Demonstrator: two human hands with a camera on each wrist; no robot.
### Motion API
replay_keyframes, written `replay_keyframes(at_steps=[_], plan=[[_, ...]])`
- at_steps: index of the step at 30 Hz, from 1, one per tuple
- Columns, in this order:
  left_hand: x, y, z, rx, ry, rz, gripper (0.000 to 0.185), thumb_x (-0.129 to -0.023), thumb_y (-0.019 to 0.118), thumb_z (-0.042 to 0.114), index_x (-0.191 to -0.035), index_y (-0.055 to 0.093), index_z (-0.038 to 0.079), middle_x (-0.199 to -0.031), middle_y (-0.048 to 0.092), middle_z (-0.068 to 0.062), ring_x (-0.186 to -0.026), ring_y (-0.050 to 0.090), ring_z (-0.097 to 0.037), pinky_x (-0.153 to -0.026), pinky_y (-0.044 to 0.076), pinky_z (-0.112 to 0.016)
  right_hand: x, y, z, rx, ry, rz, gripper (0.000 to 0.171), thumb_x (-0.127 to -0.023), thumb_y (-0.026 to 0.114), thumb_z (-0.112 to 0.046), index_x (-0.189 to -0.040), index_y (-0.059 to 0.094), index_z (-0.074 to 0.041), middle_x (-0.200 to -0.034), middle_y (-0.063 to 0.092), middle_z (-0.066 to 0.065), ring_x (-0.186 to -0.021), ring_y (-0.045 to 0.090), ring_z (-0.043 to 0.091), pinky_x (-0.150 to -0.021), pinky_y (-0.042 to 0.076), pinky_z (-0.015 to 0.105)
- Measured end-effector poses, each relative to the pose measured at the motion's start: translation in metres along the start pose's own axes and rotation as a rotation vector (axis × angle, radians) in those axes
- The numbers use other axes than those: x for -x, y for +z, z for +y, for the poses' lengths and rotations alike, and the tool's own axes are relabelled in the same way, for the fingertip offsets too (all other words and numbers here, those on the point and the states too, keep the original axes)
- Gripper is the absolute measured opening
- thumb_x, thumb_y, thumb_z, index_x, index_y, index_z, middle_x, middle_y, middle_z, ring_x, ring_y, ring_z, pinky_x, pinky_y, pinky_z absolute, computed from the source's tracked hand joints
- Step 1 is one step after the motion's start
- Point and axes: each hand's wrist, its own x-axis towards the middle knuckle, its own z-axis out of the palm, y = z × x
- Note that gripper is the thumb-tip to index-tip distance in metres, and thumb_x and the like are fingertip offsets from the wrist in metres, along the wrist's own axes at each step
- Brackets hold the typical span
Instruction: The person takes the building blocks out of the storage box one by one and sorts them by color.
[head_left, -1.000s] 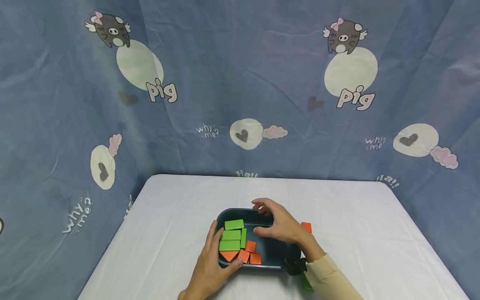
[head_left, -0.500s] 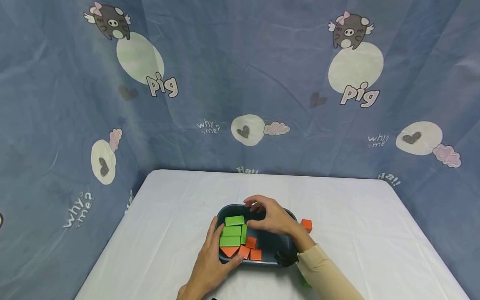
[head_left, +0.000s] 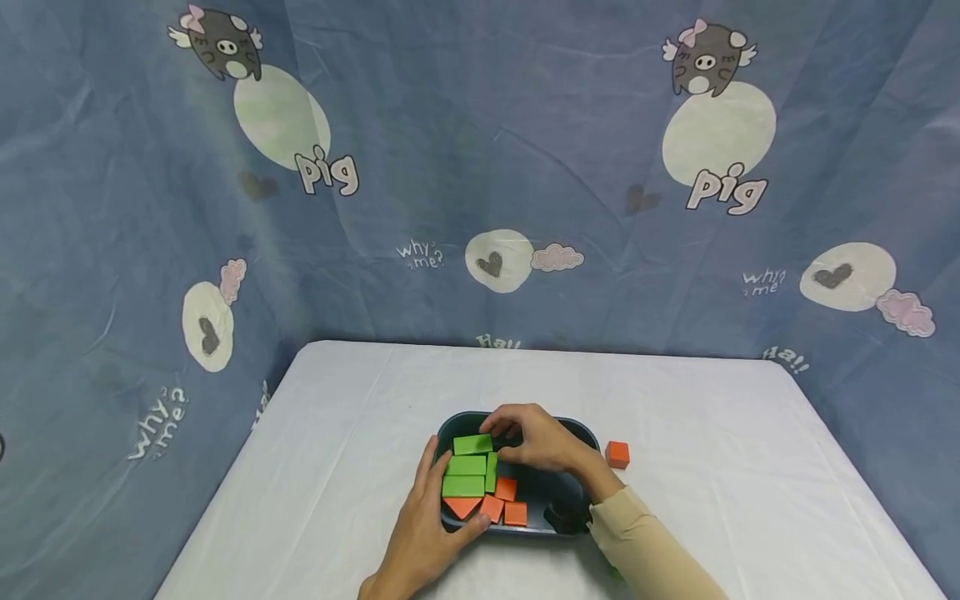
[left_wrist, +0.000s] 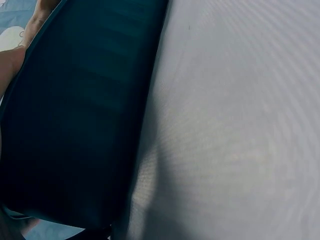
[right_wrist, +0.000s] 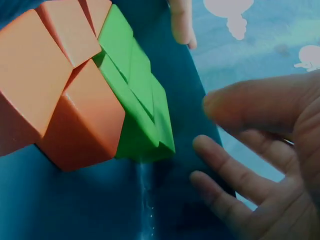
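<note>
A dark blue-green plastic tray sits on the table with blocks packed at its left end. My left hand grips the tray's near left corner, thumb over the front rim, fingers over the left side. Inside lie several green rectangular blocks; below and beside them are several orange blocks, one triangular. My right hand is above the tray near the far green block, fingers loosely bent. In the right wrist view, nothing shows between its thumb and fingers, just beside the green stack.
An orange cube lies on the white table right of the tray. A bit of green block shows beside the right sleeve, mostly hidden by it. A blue patterned cloth hangs behind the table.
My right hand has moved left over the tray, and its thumb and fingertips have come closer to the green blocks. My left hand stays at the tray's corner.
</note>
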Motion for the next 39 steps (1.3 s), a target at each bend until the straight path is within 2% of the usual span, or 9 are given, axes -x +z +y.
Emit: replay_keyframes(at_steps=[7,11,17,22,26,31,39], plan=[[0.001,0.003,-0.001,0.004,-0.006,-0.007,0.100,-0.082,0.077,0.063,-0.155,0.039,0.006,-0.170,0.012,-0.005,-0.140,0.043,-0.036,-0.104,0.043,-0.060,-0.002,0.002,0.003,0.055,0.005,-0.099,0.035,-0.085,0.072,0.010,-0.116,0.072,-0.006,-0.114,0.072,0.007,-0.106,0.066,0.026,-0.093,0.055,0.042],[0.001,0.003,-0.001,0.004,-0.009,-0.006,0.100,-0.082,0.076,0.063,-0.155,0.039,0.007,-0.170,0.012,-0.005,-0.140,0.043,-0.037,-0.104,0.043,-0.059,-0.003,0.003,0.005,0.056,0.007,-0.137,0.036,-0.083,0.073,0.012,-0.114,0.074,-0.007,-0.113,0.072,0.003,-0.106,0.067,0.019,-0.095,0.054,0.037],[0.002,0.003,-0.001,-0.006,-0.031,-0.009,0.100,-0.082,0.075,0.064,-0.156,0.038,0.008,-0.170,0.011,-0.004,-0.139,0.044,-0.037,-0.103,0.044,-0.060,-0.004,0.006,0.007,0.104,0.022,-0.179,0.039,-0.081,0.076,0.010,-0.112,0.076,-0.012,-0.110,0.071,-0.005,-0.089,0.064,0.013,-0.079,0.053,0.025],[0.002,0.004,0.000,-0.021,-0.057,-0.021,0.101,-0.082,0.074,0.067,-0.156,0.038,0.009,-0.170,0.011,-0.003,-0.139,0.044,-0.037,-0.103,0.043,-0.062,-0.004,0.007,0.006,0.099,0.030,-0.196,0.039,-0.079,0.076,0.013,-0.111,0.076,-0.010,-0.109,0.071,-0.003,-0.080,0.063,0.009,-0.069,0.053,0.022],[0.000,0.003,0.001,-0.016,-0.046,-0.011,0.101,-0.081,0.075,0.066,-0.156,0.038,0.009,-0.170,0.011,-0.003,-0.139,0.044,-0.037,-0.102,0.044,-0.061,-0.004,0.006,0.006,0.110,0.051,-0.191,0.038,-0.079,0.075,0.015,-0.108,0.076,-0.010,-0.106,0.070,-0.003,-0.074,0.061,0.005,-0.064,0.053,0.021],[-0.002,0.002,0.001,-0.005,-0.039,-0.004,0.101,-0.081,0.076,0.065,-0.156,0.039,0.008,-0.170,0.011,-0.001,-0.139,0.044,-0.036,-0.102,0.044,-0.060,-0.004,0.005,0.008,0.185,0.045,-0.179,0.038,-0.077,0.073,0.016,-0.101,0.076,-0.013,-0.099,0.070,-0.007,-0.071,0.059,0.003,-0.063,0.051,0.020],[-0.002,0.003,0.001,-0.040,-0.096,-0.049,0.105,-0.080,0.071,0.072,-0.155,0.039,0.005,-0.170,0.010,-0.001,-0.140,0.043,-0.035,-0.105,0.042,-0.061,-0.002,0.010,0.013,0.241,0.080,-0.201,0.038,-0.073,0.073,0.017,-0.092,0.079,-0.016,-0.091,0.070,-0.011,-0.065,0.056,0.002,-0.059,0.049,0.019]])
